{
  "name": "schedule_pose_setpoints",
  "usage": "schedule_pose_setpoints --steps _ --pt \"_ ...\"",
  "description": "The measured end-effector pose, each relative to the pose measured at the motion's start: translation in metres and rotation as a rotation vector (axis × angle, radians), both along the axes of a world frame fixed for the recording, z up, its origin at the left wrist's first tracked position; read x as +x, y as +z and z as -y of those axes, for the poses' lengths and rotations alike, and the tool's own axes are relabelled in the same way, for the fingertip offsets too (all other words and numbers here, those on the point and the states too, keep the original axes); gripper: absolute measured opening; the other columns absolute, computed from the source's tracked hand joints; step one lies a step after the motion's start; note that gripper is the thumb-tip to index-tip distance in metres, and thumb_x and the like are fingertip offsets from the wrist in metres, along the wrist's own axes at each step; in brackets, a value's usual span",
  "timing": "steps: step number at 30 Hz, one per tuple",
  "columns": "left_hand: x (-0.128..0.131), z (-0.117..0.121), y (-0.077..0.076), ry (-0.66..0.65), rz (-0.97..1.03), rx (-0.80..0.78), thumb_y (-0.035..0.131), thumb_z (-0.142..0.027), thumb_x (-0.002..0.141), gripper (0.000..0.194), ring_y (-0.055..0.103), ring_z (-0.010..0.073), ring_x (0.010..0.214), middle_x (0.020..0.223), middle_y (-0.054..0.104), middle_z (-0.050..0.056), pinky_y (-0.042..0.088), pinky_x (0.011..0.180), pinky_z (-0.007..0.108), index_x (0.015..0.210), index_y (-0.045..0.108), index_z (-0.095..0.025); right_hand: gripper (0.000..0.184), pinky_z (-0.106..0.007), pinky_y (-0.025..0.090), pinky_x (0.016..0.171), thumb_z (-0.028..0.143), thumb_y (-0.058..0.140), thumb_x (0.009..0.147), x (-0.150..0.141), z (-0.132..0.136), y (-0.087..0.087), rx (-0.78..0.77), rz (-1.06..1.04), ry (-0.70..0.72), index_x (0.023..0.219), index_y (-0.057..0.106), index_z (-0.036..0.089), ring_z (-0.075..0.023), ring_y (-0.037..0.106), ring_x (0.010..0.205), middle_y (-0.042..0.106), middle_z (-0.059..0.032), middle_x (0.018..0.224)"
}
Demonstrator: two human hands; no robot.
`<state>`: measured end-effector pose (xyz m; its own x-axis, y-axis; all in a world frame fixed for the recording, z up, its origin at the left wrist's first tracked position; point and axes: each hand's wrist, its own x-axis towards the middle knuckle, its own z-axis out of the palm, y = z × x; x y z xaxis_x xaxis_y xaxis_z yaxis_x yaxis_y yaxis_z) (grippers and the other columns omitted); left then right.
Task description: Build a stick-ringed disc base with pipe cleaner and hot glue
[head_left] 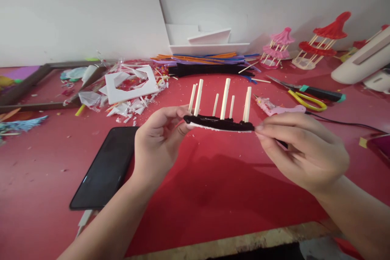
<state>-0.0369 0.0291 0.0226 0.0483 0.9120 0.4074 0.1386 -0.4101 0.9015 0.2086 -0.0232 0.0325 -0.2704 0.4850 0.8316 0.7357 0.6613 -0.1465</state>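
Observation:
Above the red table, a small craft base (219, 124) is held level, white underneath with fuzzy black pipe cleaner along its edge. Several pale wooden sticks (225, 99) stand upright from it. My left hand (163, 134) pinches the base's left end between thumb and fingers. At the opposite end, the thumb and fingertips of my right hand (304, 146) are closed on the black pipe cleaner (252, 126). A short dark piece shows below the right fingers, mostly hidden by the hand.
A black phone (105, 166) lies left, beside white foam scraps (131, 85). Coloured pipe cleaners (207, 61) lie at the back. Right are a pink glue gun (274, 107), yellow-handled scissors (307, 100), a cutter (324, 92), and pink (276, 50) and red (323, 42) tiered models.

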Motion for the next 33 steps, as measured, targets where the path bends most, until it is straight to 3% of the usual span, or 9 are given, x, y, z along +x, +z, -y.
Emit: schedule_pose_setpoints --steps 5,13,25,33 --pt "0.0 -0.003 0.001 0.018 -0.047 0.107 0.072 -0.025 0.083 0.009 0.066 0.0159 0.09 0.093 0.067 0.001 0.059 0.079 0.031 0.084 0.064 -0.028 0.037 -0.033 0.058 0.072 -0.002 0.066 0.078 0.0 0.0 -0.001 -0.013 -0.006 0.011 0.105 0.068 0.024 -0.0176 0.068 0.078 0.072 -0.0023 0.091" --pt "0.001 -0.002 0.001 0.052 -0.052 0.096 0.071 -0.022 0.082 0.01 0.064 0.0124 0.078 0.083 0.066 -0.003 0.057 0.071 0.026 0.086 0.064 -0.027 0.036 -0.034 0.058 0.08 -0.003 0.067 0.078 0.001 0.0 -0.002 -0.004 0.018 0.001 0.104 0.069 0.022 -0.0177 0.069 0.081 0.072 -0.0029 0.093" --pt "0.004 0.004 -0.005 0.155 -0.129 0.02 0.07 -0.028 0.084 0.01 0.067 0.0139 0.082 0.088 0.068 -0.002 0.06 0.071 0.025 0.093 0.066 -0.026 0.032 -0.032 0.057 0.084 -0.002 0.067 0.08 -0.002 0.005 0.001 -0.044 0.06 -0.047 0.103 0.069 0.02 -0.0167 0.068 0.083 0.072 -0.0033 0.094" --pt "0.007 0.006 -0.009 0.129 -0.028 -0.085 0.071 -0.029 0.084 0.015 0.067 0.0141 0.077 0.087 0.065 -0.003 0.063 0.068 0.027 0.099 0.066 -0.028 0.031 -0.03 0.057 0.08 -0.003 0.065 0.081 -0.005 0.005 0.003 -0.056 0.086 -0.05 0.103 0.069 0.019 -0.0158 0.068 0.081 0.072 -0.0042 0.092"
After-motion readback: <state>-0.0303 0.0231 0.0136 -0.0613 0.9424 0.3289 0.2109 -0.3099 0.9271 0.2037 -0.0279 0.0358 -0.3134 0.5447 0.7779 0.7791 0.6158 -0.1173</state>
